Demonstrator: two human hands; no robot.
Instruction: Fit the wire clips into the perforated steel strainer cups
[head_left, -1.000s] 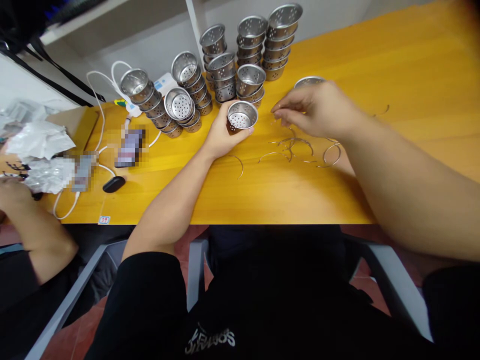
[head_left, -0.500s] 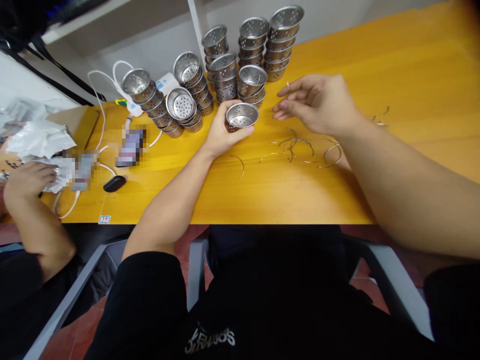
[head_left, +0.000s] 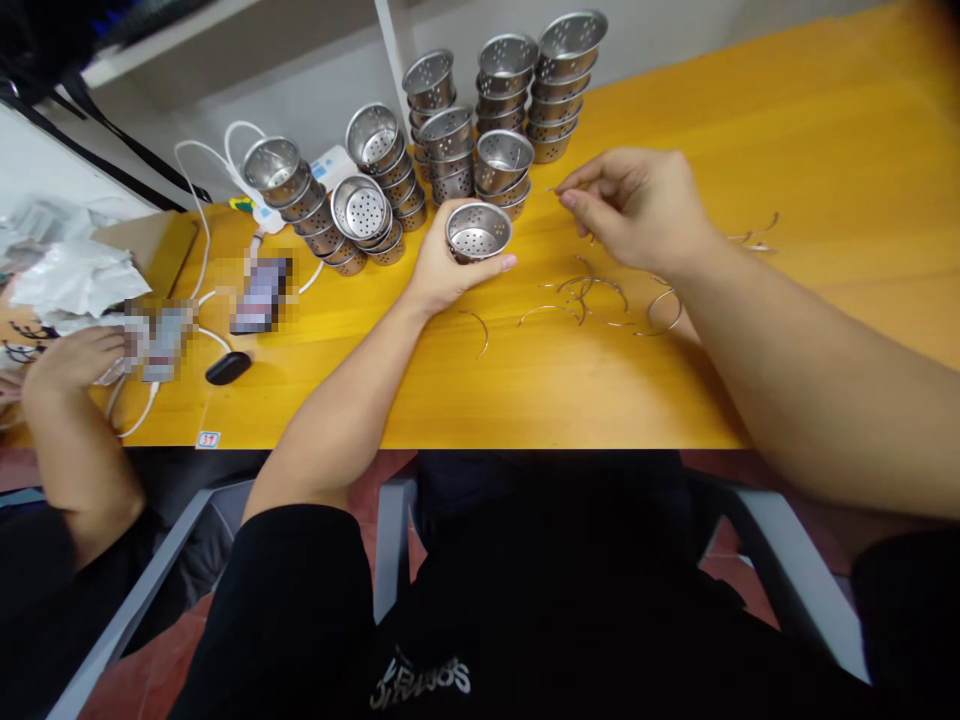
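My left hand (head_left: 439, 262) is wrapped round a perforated metal cup (head_left: 480, 232), with its open mouth facing up and toward me. To the right of the cup, my right hand (head_left: 626, 205) is closed in a pinch, thumb against fingertips. A tiny thin piece shows at the fingertips, too small to make out. Several thin curved wires (head_left: 600, 283) lie on the yellow table (head_left: 555, 400) below my right hand, and a single curved wire (head_left: 486, 335) lies nearer my left forearm. Stacks of similar perforated cups (head_left: 506, 62) stand behind my hands.
At the left are a phone (head_left: 261, 295), a black oval object (head_left: 228, 368), white cables (head_left: 204, 220) and crumpled plastic bags (head_left: 82, 280). Another person's hand (head_left: 79, 358) is by the bags. More small wires (head_left: 757, 240) lie at the right.
My left hand has shifted the cup slightly left and tilted its mouth more toward me. The fingers of my right hand have drawn together. The other person's hand has moved a little right.
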